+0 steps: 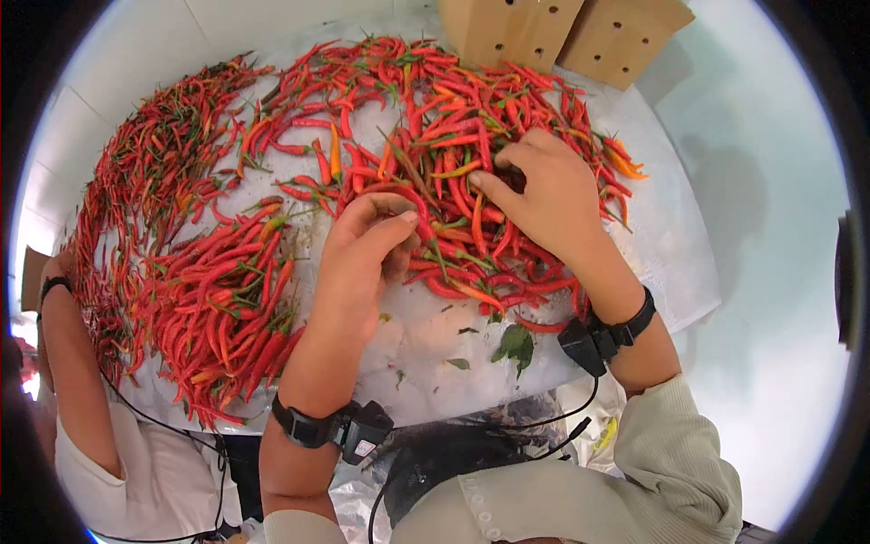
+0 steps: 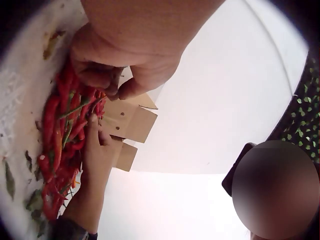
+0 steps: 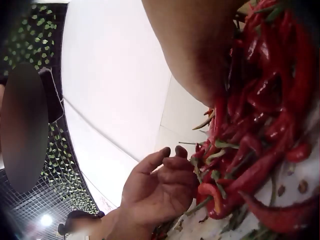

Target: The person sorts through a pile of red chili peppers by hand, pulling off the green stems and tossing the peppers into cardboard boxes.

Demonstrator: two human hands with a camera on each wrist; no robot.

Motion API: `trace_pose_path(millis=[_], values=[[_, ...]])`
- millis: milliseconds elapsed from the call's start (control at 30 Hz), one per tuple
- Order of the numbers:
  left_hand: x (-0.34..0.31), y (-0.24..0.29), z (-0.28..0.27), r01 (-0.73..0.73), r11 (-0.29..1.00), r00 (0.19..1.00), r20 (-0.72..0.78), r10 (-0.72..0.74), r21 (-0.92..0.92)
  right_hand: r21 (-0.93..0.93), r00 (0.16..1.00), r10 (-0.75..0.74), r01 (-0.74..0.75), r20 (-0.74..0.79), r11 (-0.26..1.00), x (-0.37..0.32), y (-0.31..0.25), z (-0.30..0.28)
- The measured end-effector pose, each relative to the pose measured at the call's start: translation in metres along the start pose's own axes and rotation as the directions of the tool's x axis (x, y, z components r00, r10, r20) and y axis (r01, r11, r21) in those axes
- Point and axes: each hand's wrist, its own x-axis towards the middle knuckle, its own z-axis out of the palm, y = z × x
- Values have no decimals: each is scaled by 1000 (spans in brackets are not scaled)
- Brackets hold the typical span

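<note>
My left hand [image 1: 355,258] hovers over the front of a big pile of red chili peppers [image 1: 462,136], its fingers loosely curled. A red chili [image 1: 423,223] with a green stem lies just beyond its thumb. The right wrist view shows that left hand [image 3: 162,192] from the palm side, with no chili visible between thumb and index finger. My right hand [image 1: 555,195] reaches down onto the same pile, thumb and index finger bent and apart. A yellow-orange chili [image 1: 459,170] lies at the thumb's tip; the other fingertips are hidden.
A separate heap of red chilies [image 1: 222,313] lies front left, with a darker, stemmy heap [image 1: 149,159] behind. Perforated cardboard boxes [image 1: 507,32] stand at the back. Loose leaves [image 1: 515,346] lie on the white tabletop [image 1: 426,363]. Another person's arm [image 1: 77,363] is at far left.
</note>
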Motion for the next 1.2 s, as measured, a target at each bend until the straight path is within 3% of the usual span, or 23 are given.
trace_pose_path(millis=[67,133,233,333,433,533,633,733,800,867,933,1033,1167,1200], values=[[-3,-1,3,25,999,1000,17,-26,46,8,997,-65,65,-31,998,2,1,7],[-5,0,6,51,993,998,32,-54,109,133,998,-56,59,-29,989,1,1,7],[-5,0,5,59,997,998,15,-60,52,301,985,-80,124,-153,945,0,-2,9],[-5,6,3,124,991,992,24,-123,-51,454,968,-200,248,-152,856,-3,-8,8],[-9,18,6,254,965,956,166,-241,-65,576,925,-375,271,67,771,-7,-21,-5],[-9,7,5,147,979,966,193,-172,140,708,949,-178,-63,261,704,-14,-34,-14],[-8,3,2,107,982,955,259,-146,159,626,975,-141,4,170,780,-13,-29,-9],[-7,2,3,16,992,992,121,-32,124,471,981,-194,167,11,867,-7,-16,-2],[-6,5,0,-37,999,997,-62,38,19,370,960,-267,278,-81,886,-6,-14,1],[-6,9,-4,-80,993,978,-201,61,-86,297,929,-345,369,-131,881,-5,-21,6],[-6,13,-10,-109,974,956,-290,49,-196,285,907,-417,417,-64,863,-9,-30,14],[-2,10,-16,-51,950,979,-203,-13,-308,184,884,-463,447,56,875,-19,-38,17],[1,3,-19,63,952,993,-75,-89,-301,270,910,-405,370,85,889,-14,-29,15],[0,4,-15,64,963,990,-102,-93,-263,358,950,-310,278,35,891,-14,-31,14]])
